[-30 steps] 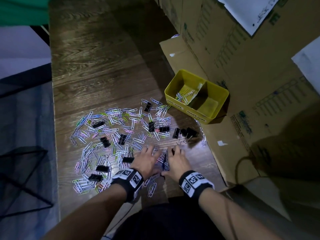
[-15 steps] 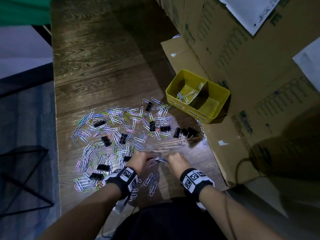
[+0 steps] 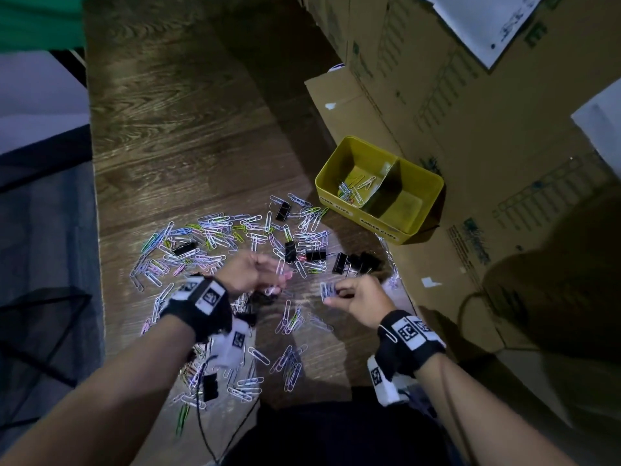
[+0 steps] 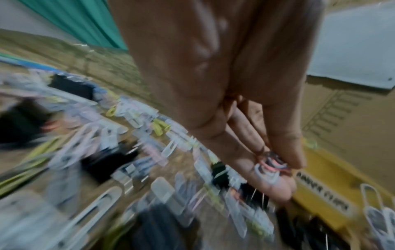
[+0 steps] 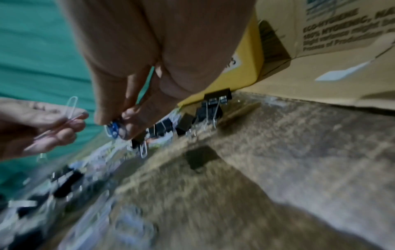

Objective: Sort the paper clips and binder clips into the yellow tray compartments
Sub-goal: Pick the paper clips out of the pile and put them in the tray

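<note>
Coloured paper clips [image 3: 215, 230] and black binder clips [image 3: 356, 262] lie scattered on the wooden table. The yellow tray [image 3: 426, 178] stands at the right with a divider; several paper clips [image 3: 353, 191] lie in its left compartment and nothing shows in the right one. My left hand [image 3: 258, 272] is raised over the pile and pinches a few paper clips [image 4: 270, 166] between thumb and fingers. My right hand [image 3: 353, 295] hovers near the binder clips and pinches a small bunch of paper clips [image 3: 327, 290], which show blue [image 5: 113, 130] in the right wrist view.
Cardboard boxes [image 3: 487, 95] crowd the right and back, with a flattened flap [image 3: 346, 105] under the tray. The table's left edge [image 3: 92, 183] drops to a dark floor. More clips [image 3: 289, 361] lie near my body. A cable [image 3: 208, 428] trails from the left wrist.
Both hands have lifted off the table and moved apart, each holding paper clips picked from the pile. The head view has come closer to the table.
</note>
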The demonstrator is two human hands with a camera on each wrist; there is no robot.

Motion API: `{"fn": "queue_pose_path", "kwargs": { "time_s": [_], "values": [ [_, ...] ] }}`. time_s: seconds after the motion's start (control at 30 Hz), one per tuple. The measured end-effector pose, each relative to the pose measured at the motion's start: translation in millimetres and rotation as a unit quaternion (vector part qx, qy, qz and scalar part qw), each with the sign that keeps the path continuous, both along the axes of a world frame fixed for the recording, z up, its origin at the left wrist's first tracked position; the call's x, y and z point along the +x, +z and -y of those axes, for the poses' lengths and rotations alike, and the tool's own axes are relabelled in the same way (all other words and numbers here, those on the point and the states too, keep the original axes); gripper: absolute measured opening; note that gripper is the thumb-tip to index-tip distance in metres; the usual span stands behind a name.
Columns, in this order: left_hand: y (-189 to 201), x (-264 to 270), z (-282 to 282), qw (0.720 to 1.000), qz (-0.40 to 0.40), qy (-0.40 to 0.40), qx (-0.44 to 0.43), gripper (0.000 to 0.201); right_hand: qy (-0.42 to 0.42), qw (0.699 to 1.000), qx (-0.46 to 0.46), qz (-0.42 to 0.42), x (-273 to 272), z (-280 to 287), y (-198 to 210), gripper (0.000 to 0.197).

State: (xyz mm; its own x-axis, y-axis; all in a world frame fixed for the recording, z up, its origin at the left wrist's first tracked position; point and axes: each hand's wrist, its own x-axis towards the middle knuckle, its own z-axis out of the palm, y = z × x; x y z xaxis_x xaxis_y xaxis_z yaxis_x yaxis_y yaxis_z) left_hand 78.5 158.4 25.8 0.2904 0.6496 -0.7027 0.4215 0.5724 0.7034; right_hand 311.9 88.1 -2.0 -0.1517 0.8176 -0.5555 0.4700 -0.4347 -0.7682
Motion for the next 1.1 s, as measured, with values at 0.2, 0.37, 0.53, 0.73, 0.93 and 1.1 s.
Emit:
{"fn": "queue_pose_path", "kwargs": {
  "time_s": [0.2,0.37,0.53,0.73,0.93,1.1],
  "values": [
    [35.7,63.2,-87.6,0.992,0.068,0.003,0.106,0.022,-0.162,0.977,0.09,-0.101,16.1,-31.2,53.8,0.007],
    [26.7,130.7,-134.9,0.98,-0.016,-0.008,0.198,0.018,-0.212,0.951,0.152,-0.165,31.3,-81.5,83.3,0.019],
    [14.1,146.3,-141.2,0.939,-0.196,-0.135,0.249,0.02,-0.2,0.959,0.199,-0.012,50.8,-139.0,84.2,0.019],
    [26.5,115.1,-114.9,0.95,-0.104,-0.002,0.294,0.013,-0.046,0.964,0.16,0.207,41.4,-187.3,51.7,0.024],
    [15.1,48.6,-32.8,0.956,-0.087,-0.184,0.213,0.011,0.081,0.94,0.121,0.309,20.4,-191.0,38.5,0.029],
    [-25.8,-1.8,55.2,0.918,-0.124,-0.375,0.018,0.018,0.054,0.938,0.21,0.269,8.7,-162.9,52.3,0.036]
  ]
}}
